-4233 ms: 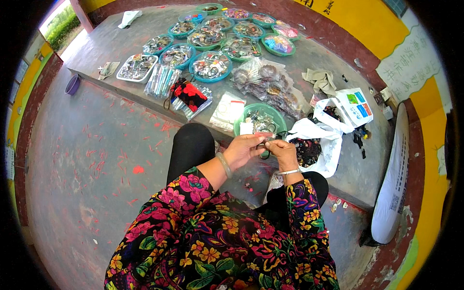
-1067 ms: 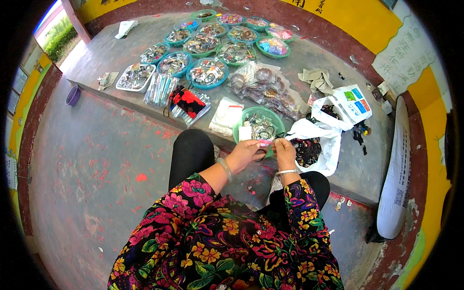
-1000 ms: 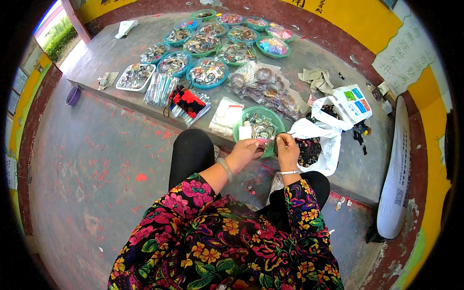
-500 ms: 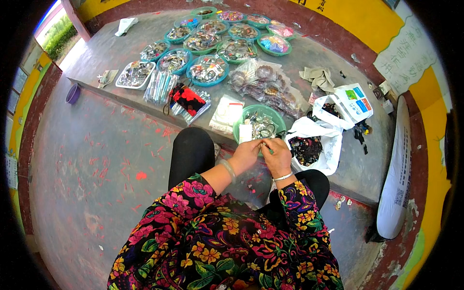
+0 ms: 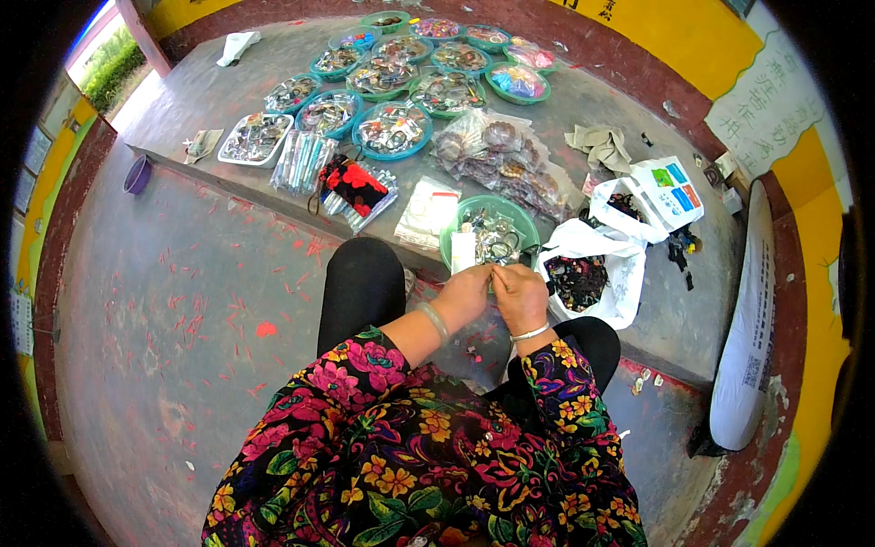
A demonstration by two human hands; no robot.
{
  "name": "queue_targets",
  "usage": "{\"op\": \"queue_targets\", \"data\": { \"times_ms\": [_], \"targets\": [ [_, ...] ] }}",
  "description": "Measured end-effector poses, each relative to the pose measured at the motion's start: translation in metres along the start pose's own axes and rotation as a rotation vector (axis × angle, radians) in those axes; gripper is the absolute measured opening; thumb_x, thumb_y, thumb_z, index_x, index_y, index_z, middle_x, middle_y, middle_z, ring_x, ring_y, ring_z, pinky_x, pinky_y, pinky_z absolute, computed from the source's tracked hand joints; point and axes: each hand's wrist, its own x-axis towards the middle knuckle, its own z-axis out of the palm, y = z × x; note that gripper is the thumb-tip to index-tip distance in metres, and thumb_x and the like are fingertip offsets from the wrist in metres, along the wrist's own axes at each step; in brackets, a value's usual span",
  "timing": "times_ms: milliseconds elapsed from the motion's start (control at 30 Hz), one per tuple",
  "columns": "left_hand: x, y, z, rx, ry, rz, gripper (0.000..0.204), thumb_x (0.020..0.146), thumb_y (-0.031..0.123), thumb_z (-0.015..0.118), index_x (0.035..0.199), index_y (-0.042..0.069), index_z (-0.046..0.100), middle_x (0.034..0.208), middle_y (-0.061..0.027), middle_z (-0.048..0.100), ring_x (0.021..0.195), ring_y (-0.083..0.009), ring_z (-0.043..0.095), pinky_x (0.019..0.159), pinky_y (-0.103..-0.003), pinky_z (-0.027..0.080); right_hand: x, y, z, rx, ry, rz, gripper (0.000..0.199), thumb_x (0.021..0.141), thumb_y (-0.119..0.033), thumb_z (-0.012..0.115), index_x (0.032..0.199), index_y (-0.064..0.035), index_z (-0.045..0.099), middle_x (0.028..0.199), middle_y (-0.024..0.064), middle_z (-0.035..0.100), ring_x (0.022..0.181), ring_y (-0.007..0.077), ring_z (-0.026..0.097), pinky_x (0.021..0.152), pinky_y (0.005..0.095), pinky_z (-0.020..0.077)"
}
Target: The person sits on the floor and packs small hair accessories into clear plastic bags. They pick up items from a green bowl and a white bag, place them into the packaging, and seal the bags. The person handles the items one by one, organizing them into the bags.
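My left hand (image 5: 467,293) and my right hand (image 5: 522,295) meet at the near rim of a green basin (image 5: 526,223). Their fingers are closed and the fingertips pressed together. Whatever is pinched there is too small or hidden to name. Inside the basin lies a jumble of small packets and dark looped bits (image 5: 497,239). A white card-like strip (image 5: 463,251) stands just beyond my left fingers. Right of my right hand, an open white plastic bag (image 5: 622,296) holds a dark heap of small pieces (image 5: 577,281).
Flat clear packets (image 5: 428,211) and a red-and-black pouch (image 5: 354,185) lie on the raised ledge. Farther back are a large clear bag of brown rings (image 5: 501,150), a white tray (image 5: 255,162) and several filled basins (image 5: 392,157). A second white bag (image 5: 670,196) stands at the right.
Both hands stay together in nearly the same place. The right fingers have curled in and turned slightly, with the fingertips drawn closer against the left ones.
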Motion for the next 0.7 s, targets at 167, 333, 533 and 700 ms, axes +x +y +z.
{"op": "queue_targets", "data": {
  "times_ms": [167, 333, 533, 700],
  "targets": [
    [0.001, -0.002, 0.0, 0.03, -0.012, 0.033, 0.02, 0.082, 0.01, 0.042, 0.095, 0.001, 0.054, 0.088, -0.0244, 0.057, 0.084, -0.0402, 0.055, 0.069, -0.044, 0.045, -0.001, -0.001, 0.002, -0.004, 0.041, -0.005, 0.009, 0.072, -0.01, 0.061, 0.078, -0.0052, 0.066, 0.072, 0.0109, 0.061, 0.065, 0.0284, 0.058, 0.058, 0.0353, 0.0462],
    [0.0, 0.002, -0.002, 0.015, 0.006, 0.049, 0.02, 0.081, 0.008, 0.042, 0.095, 0.0, 0.054, 0.089, -0.0242, 0.057, 0.084, -0.0399, 0.055, 0.071, -0.044, 0.045, -0.002, -0.003, 0.003, -0.029, 0.071, -0.006, 0.008, 0.071, -0.009, 0.062, 0.077, -0.0048, 0.065, 0.072, 0.0109, 0.06, 0.066, 0.0285, 0.058, 0.058, 0.0352, 0.0461],
    [0.0, -0.007, 0.004, 0.015, 0.025, 0.123, 0.022, 0.078, 0.006, 0.044, 0.097, 0.0, 0.053, 0.091, -0.0228, 0.058, 0.086, -0.0387, 0.055, 0.073, -0.043, 0.045, -0.001, -0.003, 0.003, -0.042, 0.091, -0.027, 0.006, 0.069, -0.01, 0.062, 0.074, -0.0064, 0.061, 0.07, 0.0105, 0.056, 0.066, 0.0294, 0.055, 0.057, 0.0377, 0.044],
    [0.0, -0.005, 0.002, 0.004, 0.021, 0.177, 0.023, 0.076, 0.005, 0.045, 0.097, 0.0, 0.053, 0.09, -0.0216, 0.058, 0.085, -0.0378, 0.055, 0.073, -0.042, 0.044, 0.0, -0.001, 0.002, 0.017, 0.086, 0.002, 0.008, 0.067, -0.011, 0.062, 0.073, -0.0063, 0.061, 0.069, 0.0107, 0.056, 0.066, 0.0306, 0.055, 0.058, 0.0392, 0.0436]
  ]
}}
